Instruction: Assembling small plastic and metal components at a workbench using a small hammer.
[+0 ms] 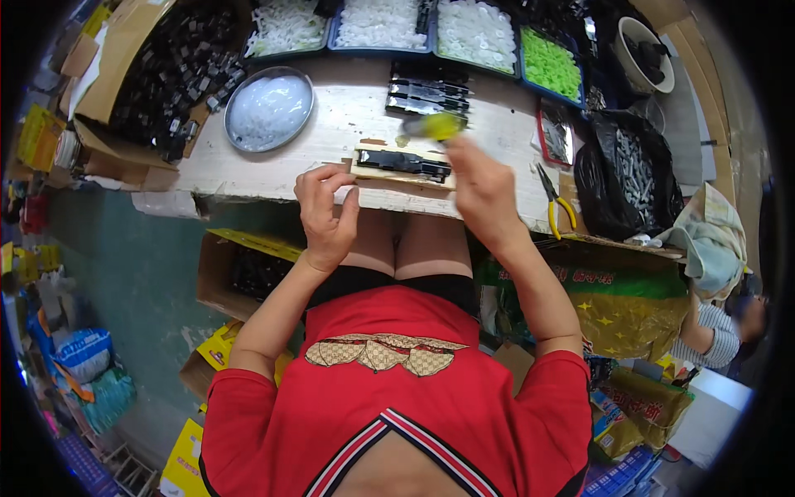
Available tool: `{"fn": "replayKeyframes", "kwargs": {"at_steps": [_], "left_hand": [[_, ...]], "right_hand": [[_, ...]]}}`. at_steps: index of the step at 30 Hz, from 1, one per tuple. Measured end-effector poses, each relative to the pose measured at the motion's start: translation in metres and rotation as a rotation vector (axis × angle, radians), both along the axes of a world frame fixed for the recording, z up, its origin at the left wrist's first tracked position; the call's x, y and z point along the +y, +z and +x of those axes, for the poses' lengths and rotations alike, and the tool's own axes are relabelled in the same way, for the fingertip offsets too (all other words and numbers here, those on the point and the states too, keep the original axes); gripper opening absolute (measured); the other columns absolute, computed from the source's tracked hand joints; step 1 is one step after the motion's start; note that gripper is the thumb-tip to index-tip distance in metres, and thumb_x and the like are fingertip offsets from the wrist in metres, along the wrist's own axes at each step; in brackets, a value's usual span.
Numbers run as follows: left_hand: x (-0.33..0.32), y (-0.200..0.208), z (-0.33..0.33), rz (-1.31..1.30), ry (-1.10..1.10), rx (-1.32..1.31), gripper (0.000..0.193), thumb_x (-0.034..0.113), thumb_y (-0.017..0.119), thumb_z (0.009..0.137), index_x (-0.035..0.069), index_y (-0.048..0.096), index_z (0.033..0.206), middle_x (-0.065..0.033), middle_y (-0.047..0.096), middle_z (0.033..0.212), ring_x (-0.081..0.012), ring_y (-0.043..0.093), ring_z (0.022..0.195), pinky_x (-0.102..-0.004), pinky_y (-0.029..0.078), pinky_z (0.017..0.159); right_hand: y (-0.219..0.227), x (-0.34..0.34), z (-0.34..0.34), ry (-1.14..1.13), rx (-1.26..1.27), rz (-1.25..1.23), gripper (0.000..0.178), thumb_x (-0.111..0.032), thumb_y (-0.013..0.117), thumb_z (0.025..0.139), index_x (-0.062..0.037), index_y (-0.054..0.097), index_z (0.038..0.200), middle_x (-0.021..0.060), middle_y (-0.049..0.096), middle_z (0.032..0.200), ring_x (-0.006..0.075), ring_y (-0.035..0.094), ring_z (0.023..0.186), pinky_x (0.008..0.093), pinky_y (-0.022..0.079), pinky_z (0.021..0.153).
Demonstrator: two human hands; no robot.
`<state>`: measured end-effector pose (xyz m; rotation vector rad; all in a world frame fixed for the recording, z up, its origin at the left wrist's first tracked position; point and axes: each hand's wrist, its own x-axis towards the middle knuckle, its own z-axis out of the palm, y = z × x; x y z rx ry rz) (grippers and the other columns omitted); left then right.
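Note:
A long black part [403,163] with a shiny metal strip lies in a pale wooden block [364,174] near the table's front edge. My left hand [325,217] is at the block's left end, fingers bent and thumb apart, with nothing visible in its grasp. My right hand [483,195] is closed round a hammer [439,126], raised over the block's right end. Motion smears the hammer; its head looks yellow-green and dark, and its handle is mostly hidden by my fingers. Several similar black parts [428,89] lie in a stack behind the block.
A round metal dish [270,109] of clear-white stuff stands left, beside a carton [132,33] of black parts. Trays of white pieces [476,35] and green pieces [551,65] line the back. Yellow-handled pliers [561,214] and a black bag [598,178] of screws lie right. Another person [710,335] is far right.

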<state>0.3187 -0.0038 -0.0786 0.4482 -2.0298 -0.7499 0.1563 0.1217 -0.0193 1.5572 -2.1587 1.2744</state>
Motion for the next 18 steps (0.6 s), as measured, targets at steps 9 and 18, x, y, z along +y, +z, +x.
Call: {"fn": "replayKeyframes", "kwargs": {"at_steps": [9, 18], "left_hand": [[0.0, 0.013, -0.051, -0.274, -0.251, -0.223, 0.043, 0.007, 0.062, 0.072, 0.008, 0.052, 0.114, -0.0072, 0.054, 0.105, -0.0244, 0.048, 0.102, -0.0365, 0.03, 0.086], [-0.017, 0.029, -0.059, 0.188, -0.44, -0.17, 0.033, -0.003, 0.055, 0.078, 0.005, 0.057, 0.11, -0.0126, 0.052, 0.097, -0.0251, 0.053, 0.087, -0.0299, 0.044, 0.075]], "right_hand": [[-0.012, 0.03, -0.068, -0.495, 0.094, 0.443, 0.01, -0.013, 0.046, 0.084, -0.0053, 0.052, 0.088, 0.0178, 0.059, 0.071, 0.0379, 0.058, 0.065, 0.0479, 0.045, 0.056], [-0.039, 0.042, -0.077, -0.377, 0.252, 0.317, 0.017, -0.005, 0.055, 0.075, -0.0048, 0.06, 0.091, 0.0129, 0.055, 0.078, 0.0314, 0.055, 0.074, 0.0401, 0.044, 0.066]]}}
